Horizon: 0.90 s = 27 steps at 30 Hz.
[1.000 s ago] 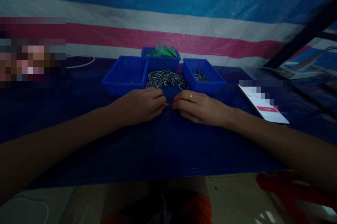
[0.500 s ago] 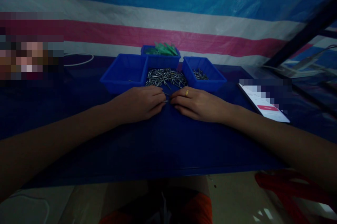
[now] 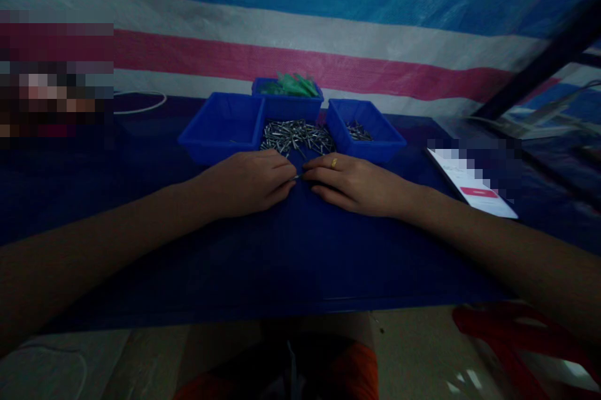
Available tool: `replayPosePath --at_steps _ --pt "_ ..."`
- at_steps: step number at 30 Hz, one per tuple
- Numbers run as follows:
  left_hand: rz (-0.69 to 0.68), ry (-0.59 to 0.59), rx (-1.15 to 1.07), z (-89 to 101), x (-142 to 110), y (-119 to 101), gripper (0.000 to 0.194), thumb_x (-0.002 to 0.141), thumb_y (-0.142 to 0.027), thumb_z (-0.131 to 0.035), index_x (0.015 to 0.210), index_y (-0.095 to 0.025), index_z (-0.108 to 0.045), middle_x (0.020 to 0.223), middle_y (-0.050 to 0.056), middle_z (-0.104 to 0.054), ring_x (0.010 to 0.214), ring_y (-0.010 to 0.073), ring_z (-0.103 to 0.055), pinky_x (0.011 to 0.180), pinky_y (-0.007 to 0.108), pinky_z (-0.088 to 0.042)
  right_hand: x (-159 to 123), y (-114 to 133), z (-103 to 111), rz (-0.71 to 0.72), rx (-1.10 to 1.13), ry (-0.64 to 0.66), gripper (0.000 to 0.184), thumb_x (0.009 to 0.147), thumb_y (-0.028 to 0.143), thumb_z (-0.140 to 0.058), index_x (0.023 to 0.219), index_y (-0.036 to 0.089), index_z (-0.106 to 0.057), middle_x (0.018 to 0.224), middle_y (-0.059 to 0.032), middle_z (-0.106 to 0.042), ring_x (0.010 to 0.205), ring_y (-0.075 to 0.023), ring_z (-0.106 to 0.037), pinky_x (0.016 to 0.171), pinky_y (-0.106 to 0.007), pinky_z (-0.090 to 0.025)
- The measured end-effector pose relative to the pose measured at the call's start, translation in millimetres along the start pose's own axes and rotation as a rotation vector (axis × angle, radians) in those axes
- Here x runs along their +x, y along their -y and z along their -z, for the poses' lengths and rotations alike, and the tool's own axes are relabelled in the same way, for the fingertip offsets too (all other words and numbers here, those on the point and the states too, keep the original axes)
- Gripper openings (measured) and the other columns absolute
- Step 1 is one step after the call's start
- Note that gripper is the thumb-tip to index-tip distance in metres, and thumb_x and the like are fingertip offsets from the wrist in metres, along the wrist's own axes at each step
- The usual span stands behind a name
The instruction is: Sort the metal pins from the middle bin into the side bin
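My left hand (image 3: 248,183) is closed in a pinch on a thin metal pin (image 3: 297,177), perhaps a rivet or nail; only its shiny end shows beyond the fingertips. My right hand (image 3: 354,182), with a yellow ring on one finger, faces it with fingers bent and the thumb a little apart. Its fingertips are close to the pin's free end; whether they touch it I cannot tell. Just beyond both hands lies a loose pile of similar metal pins (image 3: 295,134) on the dark blue table (image 3: 282,256).
A blue bin (image 3: 220,148) at left holds a small piece. Another bin (image 3: 375,148) at right holds several pins. Behind the pile, a third bin (image 3: 291,107) contains green plastic pieces (image 3: 298,84). A phone-like screen (image 3: 474,184) lies right; a red stool (image 3: 507,331) stands below.
My fingertips have shifted slightly around the small metal pin between the hands. A second thin piece seen by the left fingertips earlier no longer shows. The view has tilted slightly.
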<state>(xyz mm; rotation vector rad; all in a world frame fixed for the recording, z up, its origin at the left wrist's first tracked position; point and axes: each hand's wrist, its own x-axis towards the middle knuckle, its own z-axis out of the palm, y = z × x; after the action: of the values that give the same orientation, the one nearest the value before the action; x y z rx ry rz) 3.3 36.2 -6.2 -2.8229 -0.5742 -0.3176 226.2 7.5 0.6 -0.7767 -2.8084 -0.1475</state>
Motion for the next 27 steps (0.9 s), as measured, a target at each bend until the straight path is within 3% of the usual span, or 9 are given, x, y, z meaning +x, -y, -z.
replayPosePath --at_steps 5,27 --pt "0.020 -0.040 -0.028 -3.6 -2.4 1.1 0.026 0.091 -0.029 -0.036 0.094 -0.015 -0.058 0.096 0.007 -0.063 0.086 0.0140 -0.060 0.076 0.025 -0.046 0.3 0.6 1.8 -0.001 -0.008 0.016 0.032 0.092 0.025 -0.038 0.112 0.009 -0.056 0.115 -0.0145 -0.059 0.104 -0.0200 -0.056 0.092 -0.037 -0.046" --pt "-0.015 0.023 -0.013 0.0 -0.3 1.1 0.028 0.092 -0.027 -0.034 0.095 -0.013 -0.058 0.091 0.007 -0.060 0.090 0.0167 -0.057 0.080 0.028 -0.045 0.1 -2.0 -0.6 0.017 -0.009 0.002 0.031 0.092 0.024 -0.038 0.113 0.009 -0.056 0.113 -0.0142 -0.059 0.103 -0.0199 -0.055 0.091 -0.036 -0.045"
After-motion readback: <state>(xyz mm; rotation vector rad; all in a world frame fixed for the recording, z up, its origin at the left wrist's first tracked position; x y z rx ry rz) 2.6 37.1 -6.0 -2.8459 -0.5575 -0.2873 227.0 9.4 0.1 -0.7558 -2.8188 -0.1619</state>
